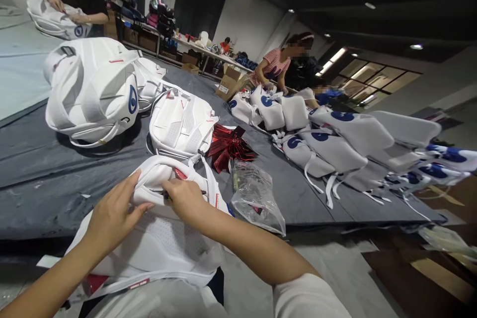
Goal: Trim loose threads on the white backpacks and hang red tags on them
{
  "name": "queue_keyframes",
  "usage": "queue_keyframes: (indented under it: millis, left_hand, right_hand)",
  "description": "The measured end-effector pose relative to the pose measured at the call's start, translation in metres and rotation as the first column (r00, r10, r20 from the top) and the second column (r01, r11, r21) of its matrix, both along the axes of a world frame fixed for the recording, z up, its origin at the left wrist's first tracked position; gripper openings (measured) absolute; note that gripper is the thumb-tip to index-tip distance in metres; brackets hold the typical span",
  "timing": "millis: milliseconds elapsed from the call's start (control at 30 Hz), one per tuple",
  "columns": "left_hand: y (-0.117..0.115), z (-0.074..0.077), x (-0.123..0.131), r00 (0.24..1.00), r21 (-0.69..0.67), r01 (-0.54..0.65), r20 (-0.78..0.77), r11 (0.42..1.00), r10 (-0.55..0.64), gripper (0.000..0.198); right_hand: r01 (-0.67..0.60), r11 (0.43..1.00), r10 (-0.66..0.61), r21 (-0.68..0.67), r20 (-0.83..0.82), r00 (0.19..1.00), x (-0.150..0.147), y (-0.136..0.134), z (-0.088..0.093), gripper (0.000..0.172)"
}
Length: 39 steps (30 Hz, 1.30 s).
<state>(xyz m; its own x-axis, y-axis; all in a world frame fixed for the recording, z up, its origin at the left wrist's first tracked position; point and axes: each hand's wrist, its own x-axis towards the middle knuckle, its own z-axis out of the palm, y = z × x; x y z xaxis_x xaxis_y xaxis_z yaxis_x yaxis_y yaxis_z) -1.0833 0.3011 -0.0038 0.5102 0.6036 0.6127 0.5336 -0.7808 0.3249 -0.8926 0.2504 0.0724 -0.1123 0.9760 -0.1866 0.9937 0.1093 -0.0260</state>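
Note:
A white backpack [149, 243] leans against the table edge in front of me, its padded top part raised toward my hands. My left hand [114, 213] grips the side of that top part, fingers behind it and thumb in front. Against the same part, my right hand [186, 201] is closed around a small dark tool with a bit of green; most of it is hidden by the fingers. A red piece [180, 174] shows just above the right hand. Another white backpack [182, 121] lies flat on the table beyond.
A large white backpack [97, 89] stands at left on the dark table [30, 179]. Right of centre lie red strips [229, 146] and a clear plastic bag [257, 196]. Many white backpacks [331, 146] fill the right side. Two people [274, 67] handle white bags farther back.

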Motion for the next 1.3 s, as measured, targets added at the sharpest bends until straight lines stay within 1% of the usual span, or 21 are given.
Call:
queue_keyframes:
  millis: [33, 100, 200, 400, 533, 567, 633, 733, 800, 900, 967, 1000, 1033, 1067, 1100, 1167, 1200, 1233, 1300]
  left_hand:
    - [0.0, -0.001, 0.0, 1.0, 0.007, 0.0, 0.003, 1.0, 0.0, 0.068]
    - [0.0, -0.002, 0.002, 1.0, 0.012, -0.005, 0.007, 1.0, 0.005, 0.069]
    - [-0.001, -0.002, 0.003, 1.0, -0.004, -0.012, 0.001, 1.0, 0.012, 0.07]
    - [-0.007, 0.001, 0.0, 1.0, -0.042, -0.008, -0.004, 0.999, 0.008, 0.075]
    - [-0.009, 0.002, 0.001, 1.0, -0.04, -0.003, -0.013, 0.999, 0.003, 0.076]
    - [-0.009, 0.002, 0.001, 1.0, -0.047, -0.006, -0.014, 0.999, 0.006, 0.077]
    - [-0.008, 0.002, 0.002, 1.0, -0.062, -0.012, -0.021, 0.998, 0.011, 0.077]
    - [-0.005, 0.002, 0.001, 1.0, -0.061, -0.004, -0.026, 0.998, 0.002, 0.078]
    - [-0.002, 0.001, -0.001, 1.0, -0.043, 0.002, -0.023, 0.999, -0.003, 0.077]
    - [0.0, 0.0, -0.005, 0.999, -0.032, -0.002, -0.041, 0.999, 0.001, 0.077]
    - [0.001, 0.0, -0.007, 0.998, -0.048, -0.027, -0.066, 0.998, 0.024, 0.076]
    - [0.001, 0.001, -0.008, 0.996, -0.064, -0.045, -0.082, 0.997, 0.04, 0.074]
    - [0.0, 0.003, -0.008, 0.994, -0.082, -0.069, -0.095, 0.994, 0.061, 0.072]
    - [0.0, 0.005, -0.009, 0.991, -0.105, -0.096, -0.104, 0.99, 0.085, 0.071]
    - [0.001, 0.007, -0.009, 0.988, -0.138, -0.121, -0.113, 0.983, 0.106, 0.068]
    - [0.006, 0.01, -0.009, 0.979, -0.25, -0.168, -0.155, 0.954, 0.131, 0.064]
    - [0.01, 0.011, -0.01, 0.972, -0.329, -0.194, -0.193, 0.924, 0.135, 0.065]
    - [0.016, 0.011, -0.01, 0.965, -0.409, -0.213, -0.232, 0.887, 0.125, 0.069]
    - [0.028, 0.01, -0.011, 0.959, -0.532, -0.202, -0.276, 0.823, 0.057, 0.075]
  right_hand:
    - [0.02, 1.0, -0.02, 0.0, 0.009, 1.0, 0.002, -0.003, 0.0, 0.024]
    - [0.052, 0.998, -0.051, -0.04, 0.026, 0.998, 0.007, -0.007, 0.001, 0.02]
    - [0.056, 0.995, -0.055, -0.088, 0.019, 0.998, 0.012, -0.007, 0.002, 0.018]
    - [0.089, 0.988, -0.088, -0.123, 0.012, 0.996, 0.012, -0.007, -0.003, 0.023]
    - [0.073, 0.984, -0.078, -0.163, -0.026, 0.997, 0.013, -0.009, 0.001, 0.024]
    - [0.072, 0.984, -0.078, -0.166, -0.031, 0.996, 0.013, -0.008, 0.002, 0.023]
    - [0.06, 0.99, -0.067, -0.124, -0.052, 0.996, 0.012, -0.006, 0.004, 0.024]
    - [-0.033, 0.999, 0.034, 0.007, -0.119, 0.992, 0.003, 0.003, 0.003, 0.025]
    - [-0.129, 0.989, 0.137, 0.067, -0.133, 0.982, -0.006, 0.012, 0.001, 0.02]
    - [-0.272, 0.957, 0.282, 0.096, -0.112, 0.953, -0.014, 0.022, 0.003, 0.017]
    - [-0.353, 0.93, 0.363, 0.106, -0.087, 0.928, -0.01, 0.021, 0.006, 0.018]
    - [-0.371, 0.924, 0.377, 0.092, -0.067, 0.924, -0.004, 0.017, 0.008, 0.019]
    - [-0.351, 0.934, 0.353, 0.061, -0.037, 0.935, 0.003, 0.012, 0.009, 0.019]
    - [-0.299, 0.954, 0.299, 0.007, -0.005, 0.954, 0.011, 0.004, 0.009, 0.02]
    - [-0.221, 0.974, 0.222, -0.056, 0.028, 0.975, 0.02, -0.005, 0.009, 0.019]
    - [-0.067, 0.987, 0.08, -0.147, 0.086, 0.993, 0.037, -0.026, 0.006, 0.019]
    - [-0.018, 0.987, 0.033, -0.157, 0.095, 0.995, 0.046, -0.037, 0.005, 0.019]
    - [0.014, 0.99, -0.002, -0.139, 0.088, 0.996, 0.054, -0.047, 0.003, 0.021]
    - [0.115, 0.993, -0.114, -0.03, 0.043, 0.993, 0.071, -0.069, 0.0, 0.024]
